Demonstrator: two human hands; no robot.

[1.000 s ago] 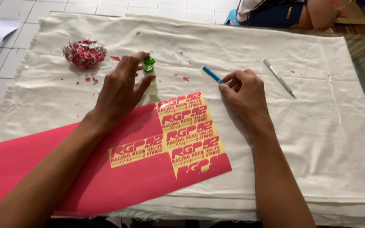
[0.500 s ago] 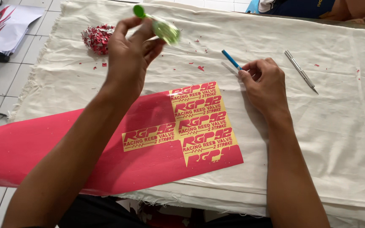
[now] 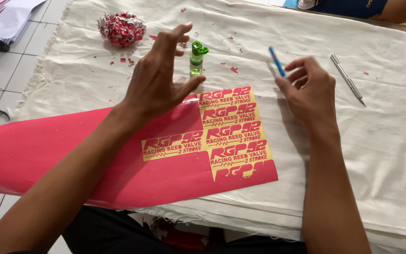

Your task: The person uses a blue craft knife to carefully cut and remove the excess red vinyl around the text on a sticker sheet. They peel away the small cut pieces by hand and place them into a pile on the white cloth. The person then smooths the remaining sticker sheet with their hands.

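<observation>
- Nearest, both forearms reach up from the bottom edge; the elbows are cut off there, and dark clothing shows below the table's edge.
- A glossy pink vinyl sheet (image 3: 71, 150) lies flat across the cloth, its left end running out of view; yellow sticker labels (image 3: 222, 131) with pink lettering are weeded out on its right part; the lowest label looks only partly cleared.
- The left hand (image 3: 158, 82) hovers above the sheet's upper edge, fingers spread wide and holding nothing; a small green bottle (image 3: 196, 59) stands upright just beyond the thumb tip and right of the fingers, apart from them; whether the thumb brushes its base I cannot tell; it is translucent plastic with a flip cap hanging open.
- The right hand (image 3: 308, 89) rests on the cloth right of the labels, fingers loosely curled, pinching the lower end of a slim blue pen-like tool (image 3: 276, 61); its tip points away, and the gripped end is hidden by the fingers.
- A thin metal craft knife (image 3: 347, 79) lies on the cloth right of that hand, untouched.
- The cream cloth (image 3: 377, 150) is coarse weave with frayed edges; tiny pink scraps dot it.
- Farther, a crumpled ball of vinyl offcuts (image 3: 121, 29) sits at upper left.
- At the top right edge, another person's dark-blue garment is mostly cut off.
</observation>
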